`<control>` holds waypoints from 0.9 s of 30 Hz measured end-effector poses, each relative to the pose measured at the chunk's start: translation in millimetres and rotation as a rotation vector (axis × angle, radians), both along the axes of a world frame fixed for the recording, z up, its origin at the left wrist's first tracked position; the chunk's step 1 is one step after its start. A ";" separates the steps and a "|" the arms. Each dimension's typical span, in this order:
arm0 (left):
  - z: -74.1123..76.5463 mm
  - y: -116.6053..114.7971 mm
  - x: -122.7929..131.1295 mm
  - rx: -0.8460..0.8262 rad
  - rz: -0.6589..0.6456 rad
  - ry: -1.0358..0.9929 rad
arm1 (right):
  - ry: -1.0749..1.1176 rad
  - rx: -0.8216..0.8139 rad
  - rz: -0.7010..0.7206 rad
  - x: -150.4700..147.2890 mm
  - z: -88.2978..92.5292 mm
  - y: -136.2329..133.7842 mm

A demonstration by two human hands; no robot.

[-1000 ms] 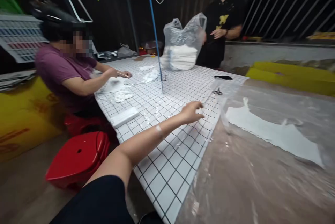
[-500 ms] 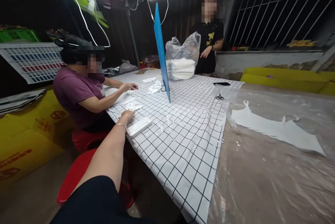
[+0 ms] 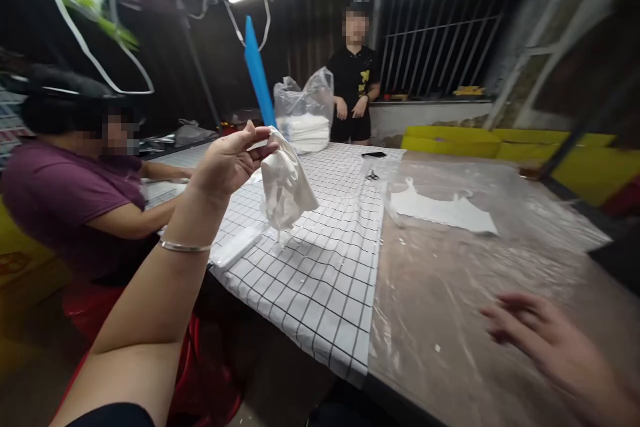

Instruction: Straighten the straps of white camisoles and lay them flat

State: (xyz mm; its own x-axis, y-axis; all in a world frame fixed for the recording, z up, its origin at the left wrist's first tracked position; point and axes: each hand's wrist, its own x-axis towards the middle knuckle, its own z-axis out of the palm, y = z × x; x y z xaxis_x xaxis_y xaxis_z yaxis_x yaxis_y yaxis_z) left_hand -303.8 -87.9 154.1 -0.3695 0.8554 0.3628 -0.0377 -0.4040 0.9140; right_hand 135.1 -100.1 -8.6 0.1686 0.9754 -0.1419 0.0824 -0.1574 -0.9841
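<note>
My left hand [image 3: 227,160] is raised above the left edge of the table, fingers pinched on a crumpled white cloth piece [image 3: 285,184] that hangs down from them. A thin bracelet sits on that wrist. My right hand [image 3: 543,340] hovers low over the clear plastic sheet [image 3: 450,280] at the lower right, blurred, with its fingers stretched out and nothing in them. Below the hanging cloth lies a flat white pack [image 3: 237,247] on the black-and-white checked tablecloth [image 3: 320,280].
A person in a purple shirt [image 3: 65,207] sits at the table's left side. Another in black [image 3: 354,90] stands at the far end behind a plastic bag of white stacks [image 3: 305,114]. Scissors [image 3: 371,175], a flat white cloth cutout [image 3: 440,208] and a blue upright panel [image 3: 257,77] are on the table.
My left hand has lifted from the table edge near the white pack, now holding a white cloth piece in the air. My right hand has come into view. The camera swung right.
</note>
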 end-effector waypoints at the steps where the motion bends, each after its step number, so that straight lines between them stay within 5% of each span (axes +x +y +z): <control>1: 4.4 -2.4 23.4 -0.037 -0.045 -0.010 | -0.048 0.041 0.037 -8.5 6.1 -9.6; 4: 3.3 -1.7 85.8 -0.169 -0.187 -0.026 | -0.057 0.294 0.246 -41.5 17.9 -17.8; 8: -29.0 11.8 148.6 -0.316 -0.353 -0.115 | -0.254 0.528 0.232 -41.4 2.4 -0.1; 12: -85.0 26.8 185.7 -0.496 -0.472 -0.203 | -0.164 0.272 0.124 17.4 -25.5 15.1; 15: -129.4 32.4 202.5 -0.583 -0.486 -0.162 | -0.170 0.059 -0.128 69.9 -39.5 22.4; 19: -172.9 22.5 218.2 -0.631 -0.348 0.204 | -0.670 0.037 -0.345 117.4 -47.9 21.7; 22: -193.6 8.9 227.9 -0.629 -0.356 0.549 | -0.791 0.119 -0.365 111.9 -47.2 21.2; 27: -218.1 1.9 251.3 -0.585 -0.330 1.116 | -0.799 0.288 0.079 22.4 -37.5 53.4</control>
State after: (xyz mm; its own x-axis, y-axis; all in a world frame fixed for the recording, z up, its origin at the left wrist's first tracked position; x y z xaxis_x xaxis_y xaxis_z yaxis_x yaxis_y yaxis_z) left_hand -52.6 -85.9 -64.0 0.1446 0.9823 -0.1195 0.8313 -0.0551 0.5530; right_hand 157.5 -46.7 -46.1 0.0422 0.9684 0.2458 0.7692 0.1256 -0.6266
